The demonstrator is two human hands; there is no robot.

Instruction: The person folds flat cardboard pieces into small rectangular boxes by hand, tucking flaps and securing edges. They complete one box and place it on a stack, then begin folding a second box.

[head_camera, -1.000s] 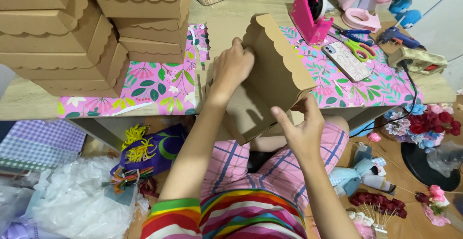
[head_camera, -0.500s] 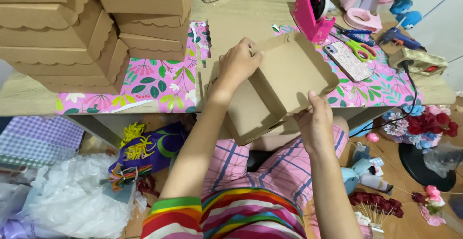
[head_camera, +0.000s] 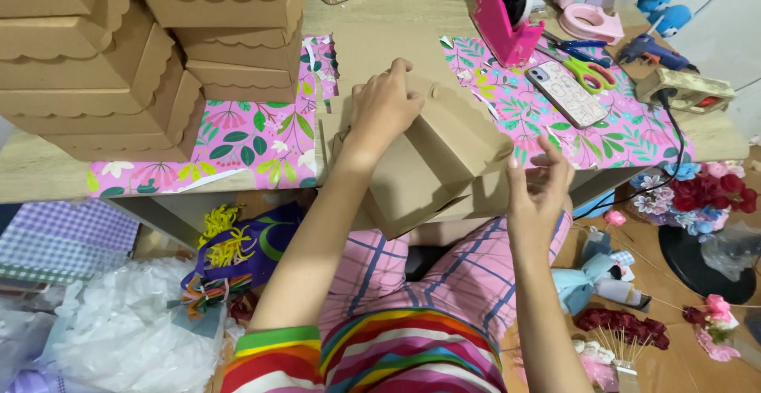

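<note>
Brown cardboard box point(head_camera: 432, 163) at counter point(head_camera: 380, 36) front edge, over lap; left hand point(head_camera: 386, 108) clamped on top, right hand point(head_camera: 537, 191) open, fingers spread beside it; pink floral paper point(head_camera: 238, 139) on wooden counter, stacked scalloped boxes point(head_camera: 151, 44) left, cluttered floor

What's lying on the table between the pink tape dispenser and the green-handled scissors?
In the head view, a phone in a patterned case lies on the floral paper, between the pink tape dispenser and the green-handled scissors.
</note>
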